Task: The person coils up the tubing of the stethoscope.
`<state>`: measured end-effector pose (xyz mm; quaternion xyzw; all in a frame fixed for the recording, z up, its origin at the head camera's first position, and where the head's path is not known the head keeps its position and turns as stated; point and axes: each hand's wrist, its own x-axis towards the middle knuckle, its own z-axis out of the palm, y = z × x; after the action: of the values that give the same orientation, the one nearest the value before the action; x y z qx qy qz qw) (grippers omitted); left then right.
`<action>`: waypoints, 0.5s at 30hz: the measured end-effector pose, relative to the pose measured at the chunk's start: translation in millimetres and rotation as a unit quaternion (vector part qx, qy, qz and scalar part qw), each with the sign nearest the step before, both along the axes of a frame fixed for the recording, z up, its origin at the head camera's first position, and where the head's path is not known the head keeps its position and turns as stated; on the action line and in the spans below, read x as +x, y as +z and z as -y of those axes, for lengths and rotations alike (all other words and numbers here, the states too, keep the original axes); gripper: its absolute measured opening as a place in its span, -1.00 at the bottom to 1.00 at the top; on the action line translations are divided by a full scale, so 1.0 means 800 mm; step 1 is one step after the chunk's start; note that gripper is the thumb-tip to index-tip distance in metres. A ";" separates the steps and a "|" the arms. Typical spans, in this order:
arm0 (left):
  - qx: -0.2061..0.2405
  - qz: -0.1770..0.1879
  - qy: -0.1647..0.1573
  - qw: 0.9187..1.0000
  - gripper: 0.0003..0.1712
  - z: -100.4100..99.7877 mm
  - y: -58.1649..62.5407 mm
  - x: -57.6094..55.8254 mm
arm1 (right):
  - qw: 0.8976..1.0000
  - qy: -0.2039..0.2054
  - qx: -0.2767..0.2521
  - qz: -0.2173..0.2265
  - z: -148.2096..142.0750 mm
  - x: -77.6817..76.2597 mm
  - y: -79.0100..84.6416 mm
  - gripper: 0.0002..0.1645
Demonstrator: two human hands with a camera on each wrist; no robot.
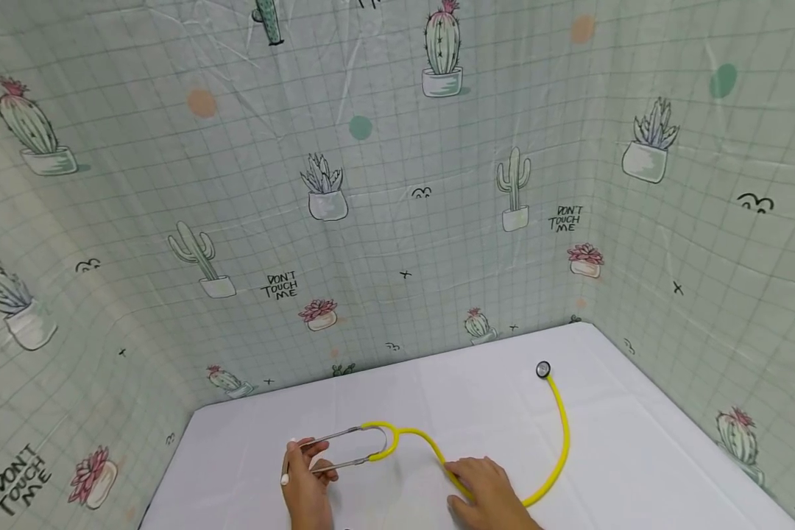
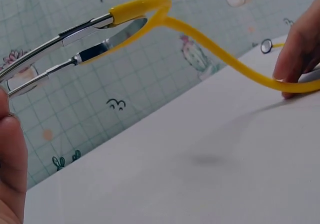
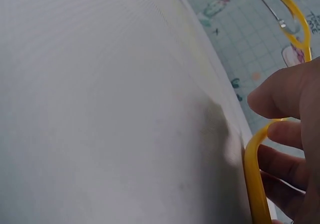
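Far left: I note the pale green gridded backdrop [image 1: 139, 309], printed with potted cacti and "DON'T TOUCH ME" lettering. It stands along the left, rear and right sides of the white worktop [image 1: 450, 390].

Left hand [image 1: 305, 493]: fingers curled, grasping the yellow stethoscope [image 1: 424, 436] by its two metal ear tubes [image 1: 338, 435]. A white eartip [image 1: 284, 479] projects beside the hand. On the left wrist feed I see this end of the stethoscope raised off the worktop, with a soft shadow on the white surface below.

Centre: the ear tubes run rightward from the hand into yellow sleeves, which join at the Y. From the Y, a single tube slopes down toward the right hand.

Right hand [image 1: 490, 489]: low over the worktop, fingers touching the yellow tubing [image 1: 565, 434], which passes beneath the hand. I see the thumb standing apart from the index finger. Whether these fingers grasp the tubing or merely rest against it, I cannot tell.

Right: the tubing comes out past the right hand and bends in a broad curve toward the rear. It ends at the round, dark-rimmed chest piece [image 1: 543, 369], lying near the worktop's back right corner, well apart from both hands.
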<state>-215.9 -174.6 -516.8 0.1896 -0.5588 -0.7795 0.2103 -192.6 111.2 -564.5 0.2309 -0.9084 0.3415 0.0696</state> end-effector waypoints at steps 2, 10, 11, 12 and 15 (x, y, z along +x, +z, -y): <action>-0.002 -0.005 0.006 1.000 -0.45 -0.001 0.000 0.000 | 1.000 0.000 -0.002 -0.004 0.001 0.000 0.000 -0.50; 0.001 -0.016 0.019 1.000 -0.47 -0.002 0.001 -0.001 | 1.000 -0.005 0.012 0.001 0.004 -0.002 0.007 -0.46; 0.001 -0.016 0.017 1.000 -0.47 -0.003 0.002 -0.001 | 1.000 -0.004 0.012 0.005 0.005 -0.003 0.008 -0.45; -0.001 -0.015 0.015 1.000 -0.48 -0.003 0.003 -0.002 | 1.000 -0.002 0.014 0.009 0.006 -0.003 0.010 -0.45; -0.003 -0.019 0.010 1.000 -0.53 -0.005 0.005 -0.003 | 1.000 0.000 0.021 0.015 0.009 -0.002 0.015 -0.48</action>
<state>-218.1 -170.8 -513.1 0.1799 -0.5550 -0.7792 0.2291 -193.9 104.3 -552.6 0.2272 -0.9164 0.3255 0.0511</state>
